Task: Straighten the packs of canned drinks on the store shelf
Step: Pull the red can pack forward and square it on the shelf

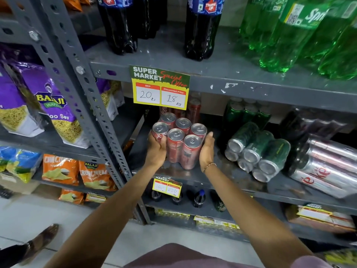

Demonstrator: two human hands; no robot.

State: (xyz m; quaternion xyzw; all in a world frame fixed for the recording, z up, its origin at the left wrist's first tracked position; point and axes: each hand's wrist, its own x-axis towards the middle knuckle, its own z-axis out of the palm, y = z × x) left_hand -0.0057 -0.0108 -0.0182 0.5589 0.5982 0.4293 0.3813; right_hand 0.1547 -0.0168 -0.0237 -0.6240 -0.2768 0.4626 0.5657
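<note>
A shrink-wrapped pack of red cans [178, 140] stands upright on the grey metal shelf [212, 180], tops facing up. My left hand [156, 149] grips its left side and my right hand [207, 149] presses flat against its right side. To the right, a pack of green cans [257, 151] lies on its side with the can tops facing me. Further right a pack of silver cans [328, 167] also lies tipped over. More red cans [194, 109] and green cans [247, 111] stand upright behind.
A yellow price tag [160, 88] hangs from the shelf above, close over the red pack. A slotted grey upright [90, 105] rises at the left. Large dark and green bottles [289, 35] fill the upper shelf. Snack bags [58, 113] sit on the left rack.
</note>
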